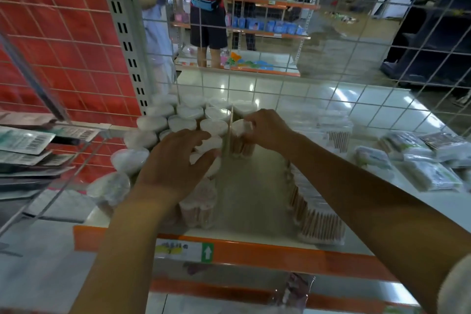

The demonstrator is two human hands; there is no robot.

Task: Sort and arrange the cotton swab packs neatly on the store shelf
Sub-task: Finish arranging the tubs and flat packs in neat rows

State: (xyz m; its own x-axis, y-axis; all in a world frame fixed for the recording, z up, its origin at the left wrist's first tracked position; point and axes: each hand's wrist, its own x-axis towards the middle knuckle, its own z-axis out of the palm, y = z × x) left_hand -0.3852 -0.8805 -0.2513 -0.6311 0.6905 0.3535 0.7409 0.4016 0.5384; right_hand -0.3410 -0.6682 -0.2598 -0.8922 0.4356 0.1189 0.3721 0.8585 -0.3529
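Note:
Several round clear tubs of cotton swabs with white lids stand packed together at the shelf's left. A clear divider runs through them. My left hand lies over tubs left of the divider, fingers curled round one white-lidded tub. My right hand grips another tub by its lid just right of the divider. Flat bags of wooden-stick swabs lie in a row along the right of a bare strip of shelf.
Wire mesh backs the shelf, with an upright post at the left. Flat packs with green print lie at the far right. Barcoded packets stack on the neighbouring left shelf. Two people stand beyond the mesh.

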